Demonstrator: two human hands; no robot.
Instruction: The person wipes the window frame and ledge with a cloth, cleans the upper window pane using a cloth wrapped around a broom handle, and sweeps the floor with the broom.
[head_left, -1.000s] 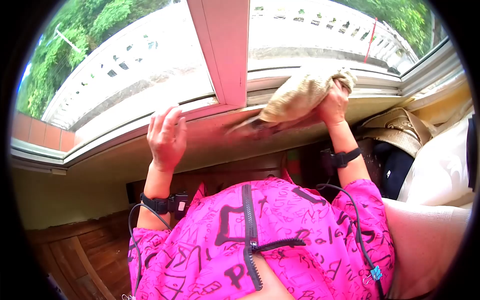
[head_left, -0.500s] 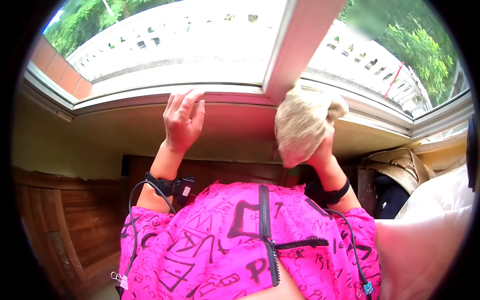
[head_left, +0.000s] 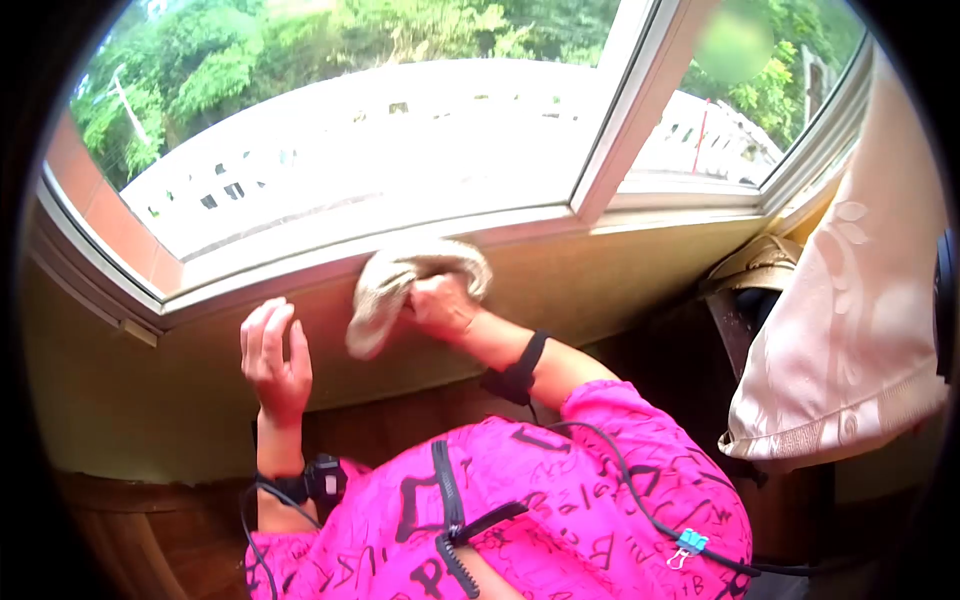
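Note:
A beige cloth (head_left: pixel 385 300) is bunched in my right hand (head_left: pixel 445 305), whose fingers are wrapped round it. The cloth lies against the lower edge of the window frame (head_left: pixel 520 222), with one end hanging down below the sill. Over to the left, my left hand (head_left: pixel 277 362) is raised in front of the wall below the window. Its fingers are extended and slightly bent, and nothing is in them. Whether its fingertips touch the frame I cannot tell.
A pale pink curtain (head_left: pixel 840 330) hangs at the right. Beside it, a patterned brown fabric item (head_left: pixel 755 268) rests on a dark piece of furniture. Through the glass I see a white balustrade (head_left: pixel 400 130) and trees. A cable (head_left: pixel 620 465) runs along my right sleeve.
My right hand has swept left along the window frame with the cloth, from the upright post to near my left hand. The view has turned, and more of the curtain shows.

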